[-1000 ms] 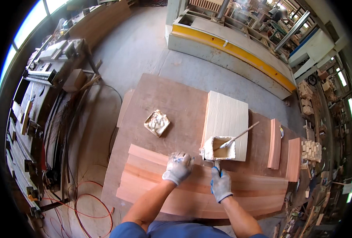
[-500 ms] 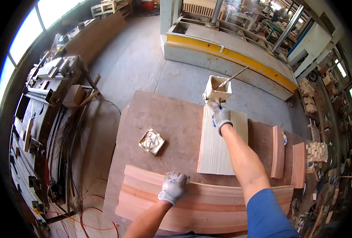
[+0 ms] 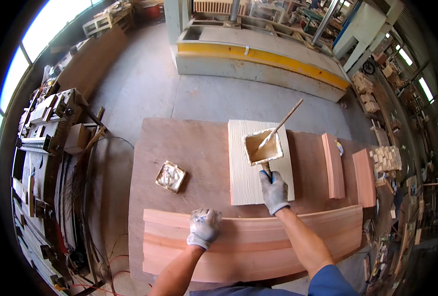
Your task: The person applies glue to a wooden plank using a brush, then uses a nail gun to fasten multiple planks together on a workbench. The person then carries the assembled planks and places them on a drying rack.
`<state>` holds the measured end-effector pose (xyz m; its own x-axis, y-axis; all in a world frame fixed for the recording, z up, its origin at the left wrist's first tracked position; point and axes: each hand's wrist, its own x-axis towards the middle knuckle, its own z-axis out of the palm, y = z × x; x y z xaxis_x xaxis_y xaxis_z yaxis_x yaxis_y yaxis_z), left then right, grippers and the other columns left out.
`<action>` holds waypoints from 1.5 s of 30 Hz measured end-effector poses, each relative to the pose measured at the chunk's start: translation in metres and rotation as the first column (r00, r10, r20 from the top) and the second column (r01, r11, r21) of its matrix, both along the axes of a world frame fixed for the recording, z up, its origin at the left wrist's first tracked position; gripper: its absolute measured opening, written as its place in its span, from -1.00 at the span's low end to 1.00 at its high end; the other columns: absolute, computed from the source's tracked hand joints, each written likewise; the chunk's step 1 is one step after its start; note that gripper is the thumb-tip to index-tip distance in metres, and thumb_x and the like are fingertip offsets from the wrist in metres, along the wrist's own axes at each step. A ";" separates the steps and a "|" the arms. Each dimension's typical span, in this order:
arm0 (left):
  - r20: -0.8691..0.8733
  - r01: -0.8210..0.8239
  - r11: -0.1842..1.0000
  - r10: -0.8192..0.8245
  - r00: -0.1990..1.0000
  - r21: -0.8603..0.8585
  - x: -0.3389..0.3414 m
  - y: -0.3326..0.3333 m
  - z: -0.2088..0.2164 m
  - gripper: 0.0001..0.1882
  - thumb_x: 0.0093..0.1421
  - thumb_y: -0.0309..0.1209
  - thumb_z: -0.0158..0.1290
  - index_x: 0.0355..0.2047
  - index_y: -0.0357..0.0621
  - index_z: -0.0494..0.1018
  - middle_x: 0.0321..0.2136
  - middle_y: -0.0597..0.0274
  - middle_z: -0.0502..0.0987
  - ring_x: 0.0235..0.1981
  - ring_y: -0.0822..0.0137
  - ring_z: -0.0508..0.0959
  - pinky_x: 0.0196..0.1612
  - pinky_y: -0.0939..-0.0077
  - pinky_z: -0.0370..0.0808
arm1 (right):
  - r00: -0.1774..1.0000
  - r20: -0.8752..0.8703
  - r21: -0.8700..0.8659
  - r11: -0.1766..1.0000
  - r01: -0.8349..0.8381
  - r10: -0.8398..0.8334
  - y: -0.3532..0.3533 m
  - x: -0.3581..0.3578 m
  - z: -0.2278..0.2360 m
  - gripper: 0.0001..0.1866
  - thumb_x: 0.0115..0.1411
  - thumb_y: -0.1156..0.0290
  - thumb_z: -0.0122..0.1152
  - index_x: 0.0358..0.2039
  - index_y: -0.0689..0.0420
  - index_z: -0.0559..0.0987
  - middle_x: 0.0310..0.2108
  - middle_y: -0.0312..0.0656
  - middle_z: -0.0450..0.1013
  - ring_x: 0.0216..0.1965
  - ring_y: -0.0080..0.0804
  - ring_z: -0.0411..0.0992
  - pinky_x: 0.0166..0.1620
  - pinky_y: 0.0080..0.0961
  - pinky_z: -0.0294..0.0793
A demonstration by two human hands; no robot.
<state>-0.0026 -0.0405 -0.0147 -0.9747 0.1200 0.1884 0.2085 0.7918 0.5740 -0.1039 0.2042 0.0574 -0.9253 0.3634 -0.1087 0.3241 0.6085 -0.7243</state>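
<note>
My right hand (image 3: 275, 191), in a grey work glove, is closed round the short dark handle of a square glue box (image 3: 263, 148). The box's rim is crusted with cream residue, and a thin wooden stick (image 3: 289, 117) leans out of it. Below the box lies a board coated with ridged cream glue (image 3: 243, 182). My gloved left hand (image 3: 204, 227) is curled over the far edge of a row of reddish wooden boards (image 3: 258, 246) at the near side of the table; its fingertips are hidden. A smaller square tray (image 3: 170, 176) with whitish residue sits to the left.
The brown worktable (image 3: 204, 148) carries two short wooden pieces (image 3: 333, 165) (image 3: 364, 177) at its right. Beyond it stands a large press with a yellow beam (image 3: 268, 61). A cluttered bench (image 3: 46, 128) runs along the left, and stacked wood blocks (image 3: 386, 159) stand at right.
My right hand has drawn the glue box back toward me, from beyond the coated board's far end to above it. My left hand stays on the reddish boards. The view has shifted.
</note>
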 end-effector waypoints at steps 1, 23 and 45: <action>-0.014 0.000 1.000 0.000 1.000 -0.003 0.001 0.000 0.002 -0.81 0.23 -0.34 0.22 -0.50 -0.07 0.52 -0.47 0.04 0.62 -0.35 -0.07 0.60 -0.15 0.00 0.48 | 0.999 0.040 -0.030 0.999 0.017 -0.016 0.002 0.010 0.001 -0.54 0.35 0.00 0.31 -0.35 0.20 0.56 -0.49 0.13 0.56 -0.39 0.20 0.58 -0.27 0.03 0.50; -0.022 -0.006 1.000 0.005 1.000 -0.011 0.002 0.000 -0.001 -0.83 0.22 -0.33 0.23 -0.48 -0.04 0.53 -0.46 0.09 0.63 -0.33 -0.04 0.61 -0.10 0.02 0.47 | 0.991 0.055 -0.616 0.777 0.132 -0.125 0.072 -0.139 0.001 -0.60 0.40 -0.04 0.27 -0.45 -0.06 0.47 -0.69 -0.46 0.28 -0.77 -0.61 0.19 -0.71 -0.45 0.16; 0.000 0.019 0.997 -0.019 1.000 -0.077 0.003 -0.004 -0.002 -0.84 0.23 -0.34 0.21 -0.46 -0.06 0.53 -0.45 0.07 0.62 -0.34 -0.07 0.59 -0.14 0.01 0.46 | 0.984 0.074 -0.642 0.748 0.169 -0.159 0.144 -0.121 -0.007 -0.59 0.38 -0.08 0.32 -0.46 -0.07 0.54 -0.66 -0.55 0.27 -0.72 -0.69 0.16 -0.66 -0.54 0.13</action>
<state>0.0009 -0.0449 -0.0165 -0.9721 0.1524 0.1786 0.2240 0.8297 0.5113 -0.2249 0.3478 0.0502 -0.8547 0.3492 -0.3842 0.3877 -0.0630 -0.9196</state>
